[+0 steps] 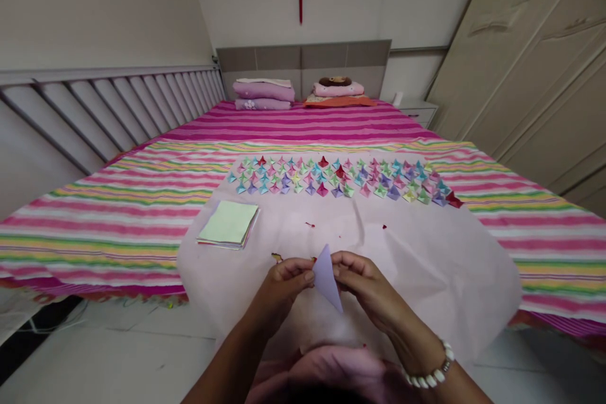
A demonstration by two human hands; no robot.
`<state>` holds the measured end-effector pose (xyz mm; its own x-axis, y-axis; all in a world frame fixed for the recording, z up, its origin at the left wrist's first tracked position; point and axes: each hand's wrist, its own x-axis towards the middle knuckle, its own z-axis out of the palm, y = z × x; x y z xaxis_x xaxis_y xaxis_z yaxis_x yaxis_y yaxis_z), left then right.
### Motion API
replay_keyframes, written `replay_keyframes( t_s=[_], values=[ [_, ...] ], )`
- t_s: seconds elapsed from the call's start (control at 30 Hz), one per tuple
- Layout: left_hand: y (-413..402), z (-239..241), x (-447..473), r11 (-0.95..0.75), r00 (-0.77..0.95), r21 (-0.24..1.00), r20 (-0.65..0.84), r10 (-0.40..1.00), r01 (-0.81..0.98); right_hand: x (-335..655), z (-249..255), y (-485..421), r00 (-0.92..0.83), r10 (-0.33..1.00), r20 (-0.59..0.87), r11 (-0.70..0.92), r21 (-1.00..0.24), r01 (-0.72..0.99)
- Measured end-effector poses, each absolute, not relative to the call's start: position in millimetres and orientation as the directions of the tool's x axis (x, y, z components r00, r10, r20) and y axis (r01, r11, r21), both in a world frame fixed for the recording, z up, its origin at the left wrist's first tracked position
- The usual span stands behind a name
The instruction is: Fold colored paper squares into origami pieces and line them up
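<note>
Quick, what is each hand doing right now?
Left hand: closed, pinching the lavender paper triangle at its left edge.
Right hand: closed, pinching the same triangle at its right edge.

Bed with pink-striped cotton sheet (303,123) occupies the centre. Grey panelled headboard (303,63) at 12 o'clock, against a plain white wall (255,0). Cream wooden wardrobe (534,57) at 2 o'clock. Grey slatted rail (118,107) at 10 o'clock. Pale tiled floor (118,353) at 7 o'clock.
</note>
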<state>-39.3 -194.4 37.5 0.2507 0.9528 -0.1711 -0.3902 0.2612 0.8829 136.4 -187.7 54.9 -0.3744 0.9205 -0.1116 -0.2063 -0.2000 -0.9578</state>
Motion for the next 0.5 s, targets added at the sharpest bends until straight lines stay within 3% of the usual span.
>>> replay_keyframes(
  t_s=[0.23,0.4,0.5],
  values=[
    [-188,32,-34,0.183,0.089,0.95,-0.165,0.982,-0.254,129,51,-185,-0.281,0.959,-0.041,-0.057,-0.997,-0.048],
    [-194,36,-23,-0.014,-0.149,0.996,0.028,0.988,0.089,123,43,-184,-0.079,0.985,0.154,0.168,-0.958,0.232],
    [-200,38,-17,-0.092,-0.152,0.951,0.141,0.978,0.295,120,40,-186,-0.061,0.946,0.318,0.315,-0.86,0.403]
  ],
)
